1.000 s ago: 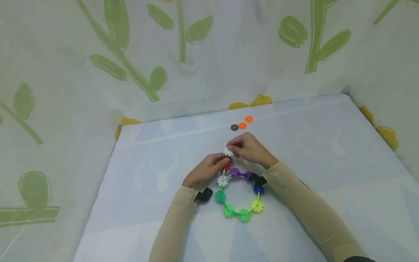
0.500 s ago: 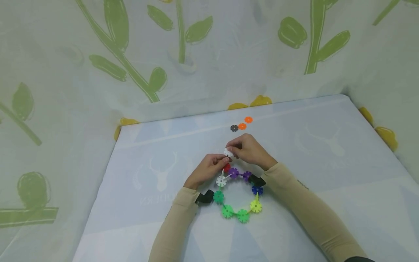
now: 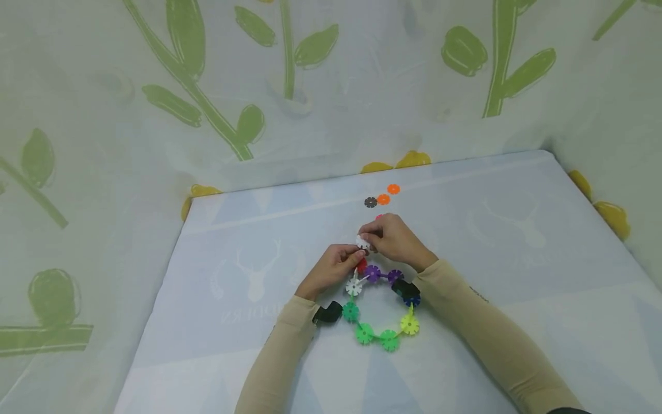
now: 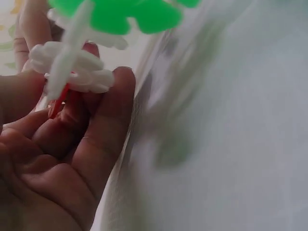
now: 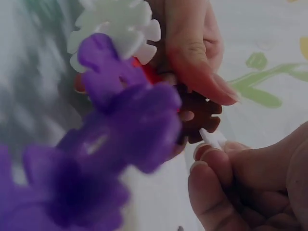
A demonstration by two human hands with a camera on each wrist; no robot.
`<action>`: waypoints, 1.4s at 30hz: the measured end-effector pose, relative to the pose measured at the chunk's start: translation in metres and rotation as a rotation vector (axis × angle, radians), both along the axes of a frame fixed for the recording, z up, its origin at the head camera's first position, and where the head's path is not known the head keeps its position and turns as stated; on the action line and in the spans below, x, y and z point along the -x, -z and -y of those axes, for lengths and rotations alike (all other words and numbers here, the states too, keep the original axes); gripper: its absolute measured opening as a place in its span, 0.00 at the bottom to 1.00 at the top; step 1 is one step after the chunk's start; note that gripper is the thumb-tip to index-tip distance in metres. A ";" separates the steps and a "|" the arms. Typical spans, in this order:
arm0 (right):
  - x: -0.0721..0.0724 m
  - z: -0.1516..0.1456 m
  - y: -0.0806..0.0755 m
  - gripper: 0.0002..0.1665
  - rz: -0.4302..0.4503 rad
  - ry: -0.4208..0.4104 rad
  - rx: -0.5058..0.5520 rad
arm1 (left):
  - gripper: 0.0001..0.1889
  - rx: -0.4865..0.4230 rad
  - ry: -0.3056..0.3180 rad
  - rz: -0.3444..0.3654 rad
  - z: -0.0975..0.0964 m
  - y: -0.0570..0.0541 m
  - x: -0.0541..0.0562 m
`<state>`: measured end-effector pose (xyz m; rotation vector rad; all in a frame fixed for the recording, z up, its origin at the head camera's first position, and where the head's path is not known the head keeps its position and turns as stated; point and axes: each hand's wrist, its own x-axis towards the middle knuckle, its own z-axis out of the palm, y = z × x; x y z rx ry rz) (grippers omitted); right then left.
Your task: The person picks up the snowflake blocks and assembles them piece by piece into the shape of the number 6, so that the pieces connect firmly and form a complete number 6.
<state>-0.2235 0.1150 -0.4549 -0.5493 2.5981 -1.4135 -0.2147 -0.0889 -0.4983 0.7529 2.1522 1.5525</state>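
My left hand (image 3: pixel 331 267) pinches a brown notched snowflake disc (image 5: pixel 199 115), which is joined to a red disc (image 3: pixel 361 265). Between the thumb and fingers of my right hand (image 3: pixel 397 240) is a white snowflake disc (image 3: pixel 362 242), its edge right at the brown disc's rim in the right wrist view. The red disc leads to a ring of interlocked discs: white (image 3: pixel 354 287), purple (image 3: pixel 373 273), blue (image 3: pixel 412 301), yellow (image 3: pixel 410 324) and several green ones (image 3: pixel 364 333). In the left wrist view, a green disc (image 4: pixel 137 17) looms close above the left hand.
Beyond the hands lie a dark grey disc (image 3: pixel 370 202), an orange disc (image 3: pixel 383 199) and another orange disc (image 3: pixel 393 188). A pink disc (image 3: pixel 380 217) peeks out behind the right hand. Leaf-printed fabric (image 3: pixel 362 126) rises behind the table's (image 3: pixel 196 345) back edge.
The right hand has come slightly nearer the body, and the pink disc behind it now shows. The left hand and the ring have shifted a little to the right. Both grips look the same.
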 end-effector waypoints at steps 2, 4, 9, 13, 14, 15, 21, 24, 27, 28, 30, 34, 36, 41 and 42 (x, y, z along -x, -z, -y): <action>0.000 -0.002 0.000 0.10 0.017 -0.005 0.012 | 0.15 0.026 0.012 0.003 0.002 -0.003 0.001; 0.001 -0.005 -0.003 0.11 0.028 0.011 0.050 | 0.15 0.052 0.017 0.010 0.006 -0.007 0.002; 0.004 -0.012 -0.012 0.12 0.014 0.069 0.157 | 0.19 0.078 0.002 0.053 0.014 -0.017 0.004; 0.004 -0.012 -0.011 0.16 0.095 0.038 0.217 | 0.20 0.049 -0.008 0.079 0.016 -0.019 0.006; 0.004 -0.010 -0.011 0.17 0.120 0.031 0.234 | 0.20 0.042 -0.010 0.084 0.016 -0.019 0.006; 0.004 -0.009 -0.011 0.17 0.143 0.029 0.250 | 0.20 0.037 -0.011 0.088 0.016 -0.018 0.006; 0.002 -0.005 -0.009 0.13 0.201 0.041 0.312 | 0.21 0.033 -0.008 0.097 0.015 -0.019 0.006; 0.002 -0.003 -0.009 0.12 0.201 0.041 0.313 | 0.21 0.029 -0.007 0.090 0.015 -0.019 0.005; 0.002 -0.003 -0.008 0.11 0.172 0.053 0.282 | 0.19 0.026 -0.007 0.079 0.014 -0.018 0.005; 0.002 -0.003 -0.008 0.11 0.159 0.058 0.272 | 0.19 0.025 -0.008 0.075 0.014 -0.018 0.005; 0.002 -0.002 -0.008 0.11 0.135 0.066 0.260 | 0.19 0.025 -0.008 0.067 0.014 -0.017 0.005; 0.001 -0.002 -0.007 0.11 0.113 0.051 0.243 | 0.20 0.025 -0.001 0.065 0.015 -0.017 0.005; 0.000 -0.001 -0.008 0.10 0.105 0.044 0.222 | 0.21 0.028 -0.003 0.069 0.014 -0.016 0.005; -0.002 0.000 -0.010 0.09 0.074 0.042 0.177 | 0.19 0.021 -0.009 0.041 0.013 -0.013 0.005; -0.003 0.000 -0.010 0.08 0.074 0.043 0.176 | 0.19 0.017 -0.006 0.031 0.013 -0.013 0.005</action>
